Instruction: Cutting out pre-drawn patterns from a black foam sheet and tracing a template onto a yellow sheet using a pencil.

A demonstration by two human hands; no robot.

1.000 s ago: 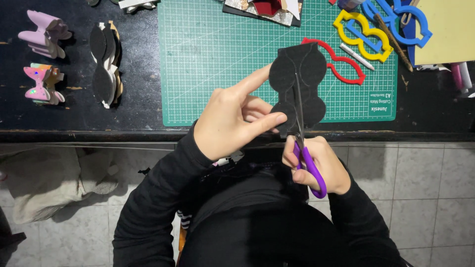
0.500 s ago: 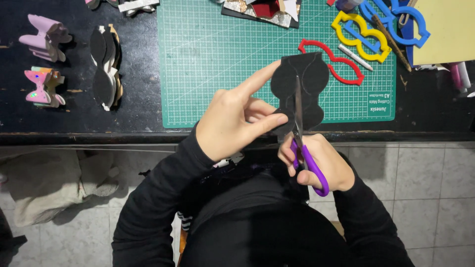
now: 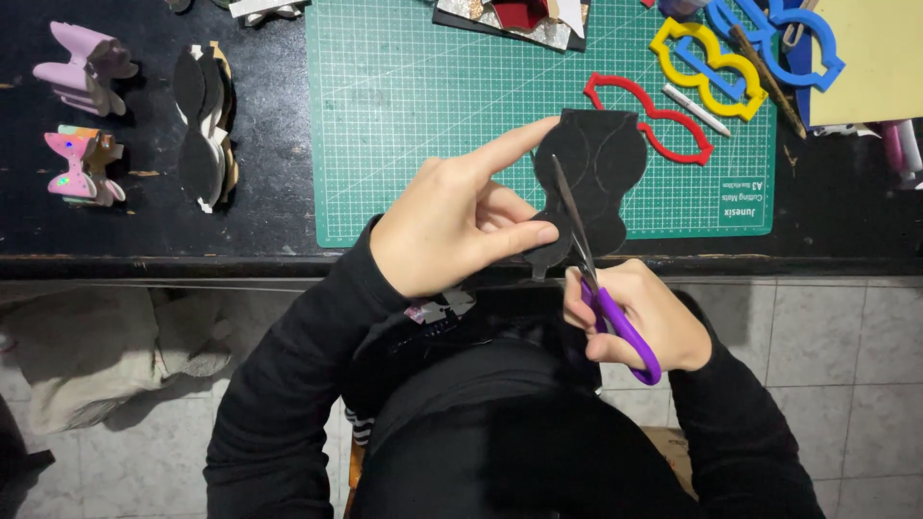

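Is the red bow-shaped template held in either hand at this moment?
No, the red template lies on the green cutting mat, while the left hand holds the black sheet and the right hand the purple-handled scissors.

A dark desk (image 3: 269, 125) with a worn front edge carries a green cutting mat (image 3: 404, 115) printed with a white grid. Left of the mat lie a stack of bow-shaped cutouts (image 3: 204, 125), a pink bow (image 3: 82, 69) and a smaller glittery bow (image 3: 82, 163). On the mat rest a red bow-shaped stencil (image 3: 663, 120), a yellow stencil (image 3: 707, 67), a white pencil (image 3: 697, 109) and, at the top edge, scraps of red and glittery material (image 3: 514, 17). A blue stencil (image 3: 788, 38) overlaps the mat's right corner beside a yellow sheet (image 3: 880, 58). Below the desk is a tiled floor (image 3: 846, 346).
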